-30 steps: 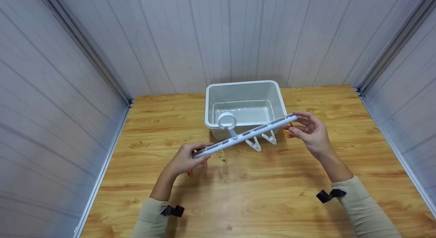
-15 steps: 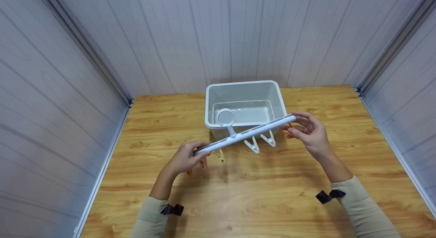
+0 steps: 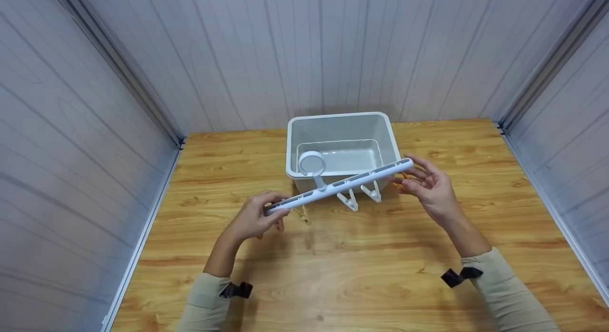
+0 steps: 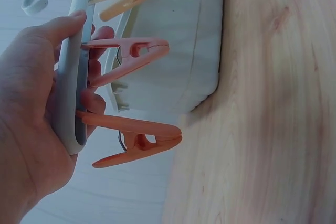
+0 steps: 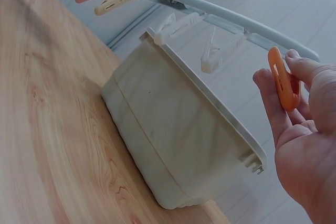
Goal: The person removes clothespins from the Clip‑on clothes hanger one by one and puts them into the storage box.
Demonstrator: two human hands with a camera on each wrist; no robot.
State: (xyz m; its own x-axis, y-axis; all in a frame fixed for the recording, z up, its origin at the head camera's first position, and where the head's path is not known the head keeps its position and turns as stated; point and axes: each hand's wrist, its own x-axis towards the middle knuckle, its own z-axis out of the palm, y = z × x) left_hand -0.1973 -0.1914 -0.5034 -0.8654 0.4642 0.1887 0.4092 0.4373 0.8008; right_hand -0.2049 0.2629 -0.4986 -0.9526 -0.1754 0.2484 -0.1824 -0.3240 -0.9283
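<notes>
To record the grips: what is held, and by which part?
The left hand grips a straight white plastic hanger by its left end; the right hand holds the orange plastic clip at the other end.

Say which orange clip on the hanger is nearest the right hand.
The right-end orange clip, between thumb and fingers of the right hand; the left-end orange clip hangs by the left hand, beside the pink clip.

Hanger [image 3: 366,180]: plain white. Its fittings: an orange clip [image 4: 121,123], a pink clip [image 4: 131,65], a pale yellow clip [image 4: 123,8], two whitish clips [image 5: 226,53] and a second orange clip [image 5: 287,99]. Bin [image 3: 338,115]: pale grey, whiter rim. Surface [image 3: 323,284]: honey-brown with darker wood grain and knots. Walls [image 3: 238,61]: bluish grey, streaked darker. Sleeves [image 3: 509,289]: beige; straps [image 3: 471,271]: black.
</notes>
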